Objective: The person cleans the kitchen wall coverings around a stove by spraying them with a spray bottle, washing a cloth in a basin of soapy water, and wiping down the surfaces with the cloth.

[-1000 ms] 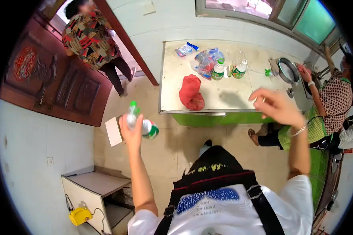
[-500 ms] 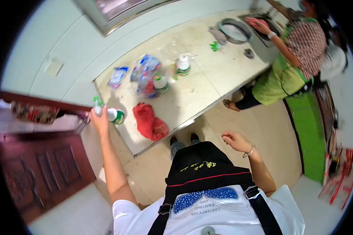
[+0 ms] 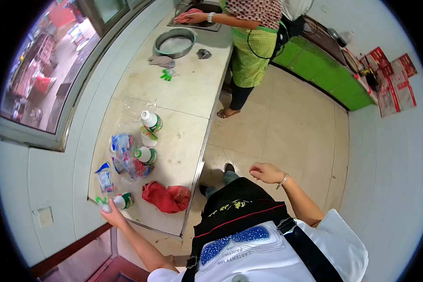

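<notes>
My left hand [image 3: 113, 217] is closed on a small clear spray bottle [image 3: 105, 206] with a green top, at the counter's near left corner. Right beside it a white bottle with a green label [image 3: 122, 201] lies tilted. A crumpled red cloth [image 3: 167, 197] rests on the counter to the right of these. Away from the counter, over the floor, my right hand [image 3: 267, 173] hangs in front of the black apron [image 3: 239, 207]. Its fingers are curled in, with nothing visible in them.
On the counter [image 3: 183, 136] are a green-capped bottle [image 3: 144, 155], a white-capped bottle [image 3: 150, 120], plastic-wrapped packs [image 3: 125, 157] and a blue-white packet [image 3: 105, 178]. Farther off are a metal basin [image 3: 175, 43] and a person in a green apron [image 3: 254, 56], holding a pink cloth at the sink.
My view has turned to the right, so the counter now runs up the left side and more window shows. The spray bottle remains in my left hand. My right hand stays curled.
</notes>
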`<state>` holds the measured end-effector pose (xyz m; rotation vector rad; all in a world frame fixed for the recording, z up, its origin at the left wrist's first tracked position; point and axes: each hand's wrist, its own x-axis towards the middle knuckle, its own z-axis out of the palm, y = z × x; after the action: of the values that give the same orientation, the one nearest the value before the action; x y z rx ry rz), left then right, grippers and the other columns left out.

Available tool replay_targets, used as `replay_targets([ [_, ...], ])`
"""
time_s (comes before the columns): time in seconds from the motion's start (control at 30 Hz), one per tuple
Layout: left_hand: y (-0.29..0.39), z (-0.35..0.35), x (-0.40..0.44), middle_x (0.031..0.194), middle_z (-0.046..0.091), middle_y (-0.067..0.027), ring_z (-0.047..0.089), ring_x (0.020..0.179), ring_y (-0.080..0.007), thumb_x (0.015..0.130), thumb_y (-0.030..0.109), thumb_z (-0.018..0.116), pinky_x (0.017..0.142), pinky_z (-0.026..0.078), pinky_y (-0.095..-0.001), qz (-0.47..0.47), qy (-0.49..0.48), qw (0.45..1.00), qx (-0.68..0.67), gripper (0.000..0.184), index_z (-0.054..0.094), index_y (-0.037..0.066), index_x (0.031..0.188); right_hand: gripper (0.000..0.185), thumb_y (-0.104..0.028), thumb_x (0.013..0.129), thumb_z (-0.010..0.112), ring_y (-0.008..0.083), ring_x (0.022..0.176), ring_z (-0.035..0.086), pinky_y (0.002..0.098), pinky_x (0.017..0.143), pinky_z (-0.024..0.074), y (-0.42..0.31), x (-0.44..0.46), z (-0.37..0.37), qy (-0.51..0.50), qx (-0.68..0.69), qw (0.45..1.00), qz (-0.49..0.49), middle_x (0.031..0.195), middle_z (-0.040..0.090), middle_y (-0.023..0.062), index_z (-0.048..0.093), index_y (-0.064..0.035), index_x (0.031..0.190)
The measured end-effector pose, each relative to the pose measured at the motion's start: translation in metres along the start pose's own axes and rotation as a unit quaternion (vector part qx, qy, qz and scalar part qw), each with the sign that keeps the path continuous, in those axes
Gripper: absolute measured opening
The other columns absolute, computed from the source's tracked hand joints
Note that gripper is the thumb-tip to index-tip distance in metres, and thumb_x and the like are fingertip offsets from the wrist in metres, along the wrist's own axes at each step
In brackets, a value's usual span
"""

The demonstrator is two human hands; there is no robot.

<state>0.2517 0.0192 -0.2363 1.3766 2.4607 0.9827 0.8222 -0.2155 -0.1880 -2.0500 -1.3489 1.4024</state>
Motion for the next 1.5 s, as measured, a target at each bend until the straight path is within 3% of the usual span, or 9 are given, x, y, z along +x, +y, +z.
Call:
replay_targets([
  [0.33, -0.022, -0.03, -0.013, 0.101, 0.059, -0.017, 0.059, 0.088, -0.0229, 0.076, 0.038, 0.075, 0.077, 0.048, -0.0335, -0.07, 0.0, 0.992, -0.105, 0.061, 0.051, -0.007, 0.111, 0.026, -0.025, 0.09, 0.054, 0.018, 0.073, 0.063, 0.0301, 0.067, 0.0501, 0.034, -0.007, -0.038, 0.027, 0.109, 0.993, 0.045, 0.082, 0.064, 0.0111, 0.059, -0.0001, 0.098],
  [0.53, 0.052, -0.065, -0.03, 0.106, 0.056, -0.0222, 0.057, 0.097, -0.0287, 0.08, 0.038, 0.071, 0.084, 0.047, -0.037, -0.004, 0.175, 0.981, 0.09, 0.06, 0.052, -0.009, 0.112, 0.022, -0.02, 0.091, 0.054, 0.0126, 0.07, 0.059, 0.027, 0.066, 0.0494, 0.072, 0.031, -0.106, 0.022, 0.151, 0.987, 0.04, 0.079, 0.062, 0.0068, 0.058, 0.0007, 0.099],
  [0.63, 0.124, -0.044, -0.054, 0.105, 0.056, -0.0189, 0.057, 0.091, -0.0288, 0.082, 0.029, 0.069, 0.082, 0.046, -0.0374, 0.078, 0.273, 0.958, 0.038, 0.046, 0.055, -0.004, 0.111, 0.023, -0.021, 0.09, 0.055, 0.0142, 0.069, 0.06, 0.0284, 0.065, 0.0487, 0.082, 0.059, -0.152, 0.035, 0.114, 0.993, 0.023, 0.078, 0.063, 0.0082, 0.059, 0.0006, 0.098],
  [0.73, 0.227, 0.005, -0.089, 0.103, 0.056, -0.0138, 0.055, 0.09, -0.0233, 0.085, 0.02, 0.065, 0.082, 0.045, -0.0324, 0.157, 0.236, 0.959, -0.008, 0.033, 0.056, -0.001, 0.11, 0.023, -0.021, 0.09, 0.056, 0.0142, 0.069, 0.059, 0.028, 0.065, 0.0479, 0.094, 0.085, -0.193, 0.027, 0.068, 0.997, -0.009, 0.078, 0.063, 0.0079, 0.059, 0.0004, 0.098],
  [0.83, 0.319, 0.089, -0.107, 0.099, 0.058, -0.0082, 0.055, 0.09, -0.0169, 0.087, 0.01, 0.061, 0.08, 0.045, -0.0289, 0.139, 0.037, 0.957, -0.253, 0.02, 0.059, 0.0, 0.104, 0.022, -0.02, 0.09, 0.056, 0.0142, 0.069, 0.059, 0.0277, 0.065, 0.0474, 0.087, 0.115, -0.23, 0.006, 0.015, 0.999, -0.045, 0.078, 0.063, 0.0072, 0.06, 0.0, 0.098],
  [1.03, 0.436, 0.278, -0.078, 0.099, 0.064, -0.0128, 0.062, 0.089, -0.0218, 0.082, 0.024, 0.064, 0.08, 0.048, -0.0319, 0.109, -0.268, 0.935, -0.207, 0.032, 0.061, 0.003, 0.106, 0.022, -0.021, 0.089, 0.056, 0.0217, 0.072, 0.061, 0.0314, 0.066, 0.048, 0.059, 0.176, -0.259, -0.01, 0.077, 0.994, -0.071, 0.083, 0.065, 0.0117, 0.06, -0.001, 0.098],
  [1.13, 0.456, 0.38, -0.029, 0.108, 0.061, -0.0161, 0.06, 0.096, -0.0289, 0.077, 0.035, 0.067, 0.084, 0.047, -0.0375, 0.159, -0.294, 0.94, -0.067, 0.05, 0.056, 0.005, 0.115, 0.022, -0.022, 0.089, 0.055, 0.0259, 0.075, 0.062, 0.0332, 0.068, 0.0486, 0.056, 0.204, -0.262, -0.017, 0.051, 0.997, -0.062, 0.086, 0.065, 0.0146, 0.06, -0.0018, 0.098],
  [1.33, 0.517, 0.455, 0.014, 0.12, 0.055, -0.0166, 0.056, 0.105, -0.032, 0.072, 0.039, 0.069, 0.088, 0.045, -0.0426, 0.196, -0.248, 0.944, 0.09, 0.071, 0.041, 0.009, 0.131, 0.024, -0.025, 0.088, 0.055, 0.0253, 0.078, 0.063, 0.0333, 0.07, 0.0492, 0.032, 0.245, -0.277, -0.035, 0.009, 0.999, 0.032, 0.087, 0.065, 0.0134, 0.06, -0.0046, 0.1],
  [1.5, 0.466, 0.515, 0.049, 0.105, 0.06, -0.0181, 0.059, 0.093, -0.035, 0.079, 0.024, 0.059, 0.086, 0.046, -0.0401, 0.205, -0.169, 0.964, -0.017, 0.047, 0.052, 0.008, 0.122, 0.024, -0.025, 0.089, 0.055, 0.0231, 0.076, 0.062, 0.0325, 0.07, 0.0487, 0.004, 0.288, -0.295, -0.05, -0.017, 0.999, 0.014, 0.086, 0.064, 0.0122, 0.059, -0.0036, 0.1],
])
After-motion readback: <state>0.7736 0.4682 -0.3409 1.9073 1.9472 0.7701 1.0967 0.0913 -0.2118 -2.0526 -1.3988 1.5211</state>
